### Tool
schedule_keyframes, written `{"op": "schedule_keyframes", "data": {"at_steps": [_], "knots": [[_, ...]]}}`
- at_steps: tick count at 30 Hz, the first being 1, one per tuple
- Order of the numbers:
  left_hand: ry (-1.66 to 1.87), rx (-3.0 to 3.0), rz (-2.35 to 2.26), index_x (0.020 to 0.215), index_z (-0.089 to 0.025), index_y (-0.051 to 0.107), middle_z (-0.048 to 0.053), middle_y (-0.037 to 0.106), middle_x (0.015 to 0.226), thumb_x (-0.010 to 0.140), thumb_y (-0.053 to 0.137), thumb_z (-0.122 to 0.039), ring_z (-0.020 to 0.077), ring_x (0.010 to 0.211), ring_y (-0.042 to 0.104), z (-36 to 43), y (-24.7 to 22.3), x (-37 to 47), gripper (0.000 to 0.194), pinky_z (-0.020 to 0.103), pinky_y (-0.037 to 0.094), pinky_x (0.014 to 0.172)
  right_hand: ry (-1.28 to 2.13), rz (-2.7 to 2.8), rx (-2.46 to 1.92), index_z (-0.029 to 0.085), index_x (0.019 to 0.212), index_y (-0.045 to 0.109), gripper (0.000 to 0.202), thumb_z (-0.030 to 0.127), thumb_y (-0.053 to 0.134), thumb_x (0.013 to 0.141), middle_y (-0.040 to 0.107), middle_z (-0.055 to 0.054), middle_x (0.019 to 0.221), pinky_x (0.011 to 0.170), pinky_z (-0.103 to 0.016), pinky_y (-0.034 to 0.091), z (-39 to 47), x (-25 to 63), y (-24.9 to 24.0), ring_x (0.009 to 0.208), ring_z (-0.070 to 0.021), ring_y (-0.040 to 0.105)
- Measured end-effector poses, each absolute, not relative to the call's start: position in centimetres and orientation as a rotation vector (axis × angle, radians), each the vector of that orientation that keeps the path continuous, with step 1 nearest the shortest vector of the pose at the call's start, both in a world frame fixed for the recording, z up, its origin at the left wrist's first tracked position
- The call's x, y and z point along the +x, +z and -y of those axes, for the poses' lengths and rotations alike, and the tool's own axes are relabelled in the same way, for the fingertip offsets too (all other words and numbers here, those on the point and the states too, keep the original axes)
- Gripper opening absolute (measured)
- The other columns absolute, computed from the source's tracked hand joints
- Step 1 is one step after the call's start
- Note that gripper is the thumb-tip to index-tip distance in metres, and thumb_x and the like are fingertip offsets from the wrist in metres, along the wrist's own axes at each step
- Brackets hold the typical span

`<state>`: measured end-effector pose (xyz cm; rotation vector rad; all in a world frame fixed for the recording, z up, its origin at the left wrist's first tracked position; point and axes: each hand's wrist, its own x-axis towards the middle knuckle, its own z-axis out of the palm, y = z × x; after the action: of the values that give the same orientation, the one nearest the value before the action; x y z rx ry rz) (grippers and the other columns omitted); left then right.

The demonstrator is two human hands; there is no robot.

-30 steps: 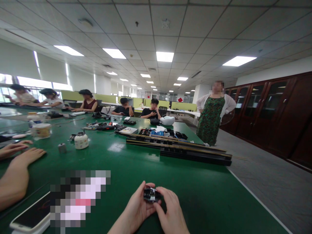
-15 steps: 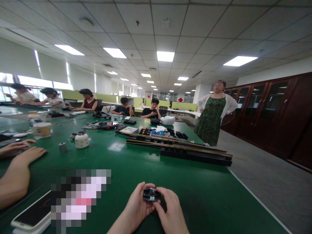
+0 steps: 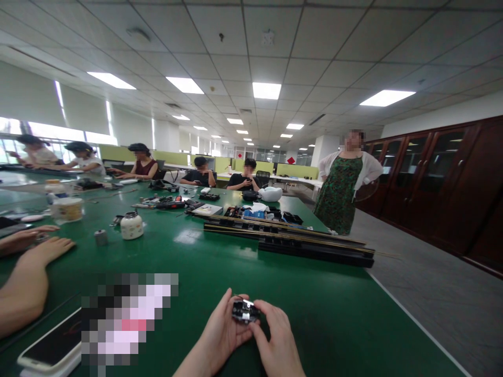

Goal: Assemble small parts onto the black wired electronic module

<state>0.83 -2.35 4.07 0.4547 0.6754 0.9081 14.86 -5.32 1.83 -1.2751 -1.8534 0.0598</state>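
Observation:
Between my two hands, over the green table (image 3: 188, 293), is a small black device part (image 3: 245, 311) with shiny metal pieces on its upper face. It looks like an opened housing, but its exact kind is too small to make out. My left hand (image 3: 223, 327) cups it from the left and below, with the thumb and fingers around its side. On the other side, my right hand (image 3: 275, 330) pinches the right edge between thumb and fingers.
Long black rails (image 3: 314, 251) with thin brass-coloured rods lie ahead. To the left are a phone (image 3: 51, 340), a white jar (image 3: 132, 226), a metal cylinder (image 3: 101, 237) and a tub (image 3: 67, 209). Another person's forearm (image 3: 27, 283) rests at the left edge. A person (image 3: 341, 183) stands beyond the table.
The black part has tilted in my hands, so more of its shiny metal shows. My hands stay in nearly the same place. A seated person's hand at the back has lowered.

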Motion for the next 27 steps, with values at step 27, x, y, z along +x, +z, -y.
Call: {"op": "schedule_keyframes", "data": {"at_steps": [27], "knots": [[1.055, 0.957, -0.775, 0.106, -0.017, 0.052, 0.010, 0.066, 0.092, 0.059, 0.071, -0.024, 0.0198, 0.079, 0.062, 1.2, 1.7, 0.5, 0.051, 0.032, 0.043, 0.077, 0.126, 1.740, -1.413, 0.023, 0.109, 0.055, 0.028, 0.024, 0.041, 0.084, 0.057, -0.006, 0.117, 0.091, -0.036, 0.046, 4.6, 15.5, 0.7, 0.110, -0.0193, 0.052]]}}
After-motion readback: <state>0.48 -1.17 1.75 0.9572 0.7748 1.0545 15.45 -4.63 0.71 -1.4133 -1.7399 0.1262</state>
